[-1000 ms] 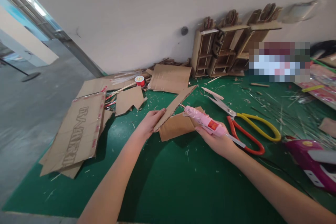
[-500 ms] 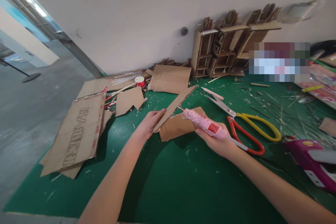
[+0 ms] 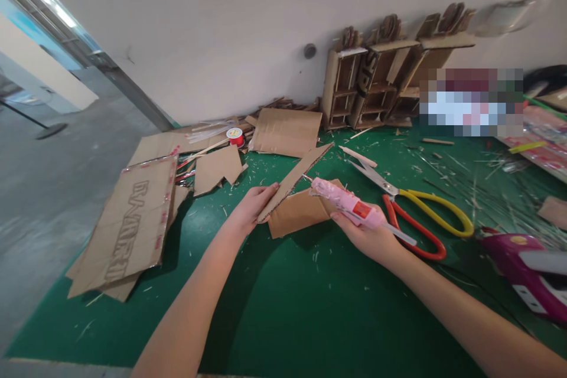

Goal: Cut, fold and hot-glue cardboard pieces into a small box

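Note:
My left hand (image 3: 250, 209) grips the near end of a long cardboard strip (image 3: 296, 178), held on edge and slanting up to the right. My right hand (image 3: 370, 235) is closed round a pink glue gun (image 3: 348, 204), whose nozzle points left at the strip's side. Under both lies a brown cardboard piece (image 3: 301, 212) on the green mat (image 3: 283, 307).
Large yellow-and-red scissors (image 3: 416, 212) lie right of the glue gun. Cardboard sheets (image 3: 133, 224) pile at the left, with a red spool (image 3: 235, 136) behind. Cardboard shelf models (image 3: 376, 80) lean on the wall. A purple device (image 3: 527, 269) sits at the right.
The glue gun's tip has shifted slightly along the strip and back. The left hand and strip have stayed put.

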{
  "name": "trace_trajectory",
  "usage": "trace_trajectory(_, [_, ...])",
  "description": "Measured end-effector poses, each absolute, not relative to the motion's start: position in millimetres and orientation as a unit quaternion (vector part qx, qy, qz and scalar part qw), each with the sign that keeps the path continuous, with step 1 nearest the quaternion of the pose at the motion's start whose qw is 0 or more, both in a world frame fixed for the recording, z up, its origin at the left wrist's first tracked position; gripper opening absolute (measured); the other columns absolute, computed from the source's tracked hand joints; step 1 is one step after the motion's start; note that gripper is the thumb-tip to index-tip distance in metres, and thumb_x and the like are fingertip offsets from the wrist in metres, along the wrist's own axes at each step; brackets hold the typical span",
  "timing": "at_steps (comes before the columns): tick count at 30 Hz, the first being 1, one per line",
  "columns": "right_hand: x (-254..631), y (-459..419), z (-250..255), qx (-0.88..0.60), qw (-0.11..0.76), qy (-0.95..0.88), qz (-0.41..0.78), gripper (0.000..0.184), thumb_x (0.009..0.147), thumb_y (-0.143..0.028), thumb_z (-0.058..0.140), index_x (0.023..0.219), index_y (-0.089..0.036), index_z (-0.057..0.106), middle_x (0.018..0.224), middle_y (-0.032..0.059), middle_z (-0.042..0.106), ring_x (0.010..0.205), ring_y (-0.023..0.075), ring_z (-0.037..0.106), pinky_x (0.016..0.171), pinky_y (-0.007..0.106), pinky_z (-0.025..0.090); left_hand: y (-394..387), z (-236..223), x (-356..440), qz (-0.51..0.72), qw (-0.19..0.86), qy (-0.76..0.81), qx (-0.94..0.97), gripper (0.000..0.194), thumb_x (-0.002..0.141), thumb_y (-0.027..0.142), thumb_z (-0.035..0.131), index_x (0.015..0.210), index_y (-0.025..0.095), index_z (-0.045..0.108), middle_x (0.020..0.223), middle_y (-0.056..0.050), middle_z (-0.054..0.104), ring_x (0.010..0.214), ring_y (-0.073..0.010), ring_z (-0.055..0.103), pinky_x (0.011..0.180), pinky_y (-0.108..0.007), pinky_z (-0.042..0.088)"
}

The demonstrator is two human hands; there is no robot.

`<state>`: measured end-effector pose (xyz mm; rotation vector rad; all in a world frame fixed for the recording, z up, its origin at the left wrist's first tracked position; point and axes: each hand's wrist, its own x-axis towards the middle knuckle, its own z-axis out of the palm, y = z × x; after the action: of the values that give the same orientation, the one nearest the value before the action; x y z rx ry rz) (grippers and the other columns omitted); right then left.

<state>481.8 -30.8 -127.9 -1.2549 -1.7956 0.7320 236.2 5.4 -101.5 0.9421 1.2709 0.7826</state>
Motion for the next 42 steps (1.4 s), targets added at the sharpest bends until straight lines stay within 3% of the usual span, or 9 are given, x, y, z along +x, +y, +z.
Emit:
trace_trajectory(5, [482.8,-30.1,-123.5,-0.514,0.412,-0.697,0.284,0.022,0.082,-0.043,0.06,0.078,-0.021,0.063,0.071,0.0037,0.068,0.063,0.0202,0.064,0.061,0.032,0.053,4.7,-101.1,236.2,0.342,0.635,0.552,0.418,0.037,0.086,0.046,0.059,0.066,0.016,0.052,0.039,0.007,0.038,0.027,-0.0043,0.029,0.031,-0.019,0.016])
trace_trajectory(11, [482.4,-33.8,-125.1,-0.497,0.392,-0.721,0.281,0.028,0.082,-0.043,0.061,0.065,-0.023,0.053,0.058,-0.0007,0.059,0.051,0.0156,0.056,0.05,0.028,0.045,4.5,-103.3,235.3,0.341,0.636,0.549,0.422,0.04,0.083,0.051,0.062,0.066,0.015,0.054,0.038,0.007,0.037,0.028,-0.0044,0.03,0.031,-0.019,0.016])
trace_trajectory(24, [483.6,-28.6,-120.0,-0.52,0.422,-0.687,0.284,0.021,0.081,-0.041,0.06,0.072,-0.022,0.06,0.066,0.0015,0.063,0.063,0.0198,0.063,0.062,0.031,0.052,4.9,-103.3,234.4,0.343,0.65,0.54,0.411,0.039,0.084,0.05,0.062,0.067,0.015,0.054,0.039,0.007,0.037,0.027,-0.004,0.03,0.03,-0.018,0.017])
trace_trajectory(34, [481.2,-32.0,-119.9,-0.493,0.421,-0.696,0.309,0.019,0.081,-0.039,0.061,0.072,-0.022,0.059,0.064,-0.0002,0.062,0.055,0.016,0.058,0.053,0.027,0.048,4.7,-104.7,234.5,0.346,0.648,0.541,0.41,0.041,0.081,0.053,0.064,0.066,0.016,0.052,0.037,0.008,0.037,0.026,-0.0039,0.03,0.03,-0.018,0.016])
trace_trajectory(42, [484.6,-27.7,-119.2,-0.526,0.431,-0.674,0.289,0.028,0.081,-0.042,0.057,0.062,-0.022,0.052,0.056,0.0009,0.058,0.051,0.017,0.056,0.05,0.028,0.045,6.5,-103.9,234.9,0.345,0.657,0.539,0.398,0.04,0.084,0.049,0.062,0.064,0.016,0.052,0.037,0.008,0.037,0.025,-0.0041,0.029,0.028,-0.019,0.016])
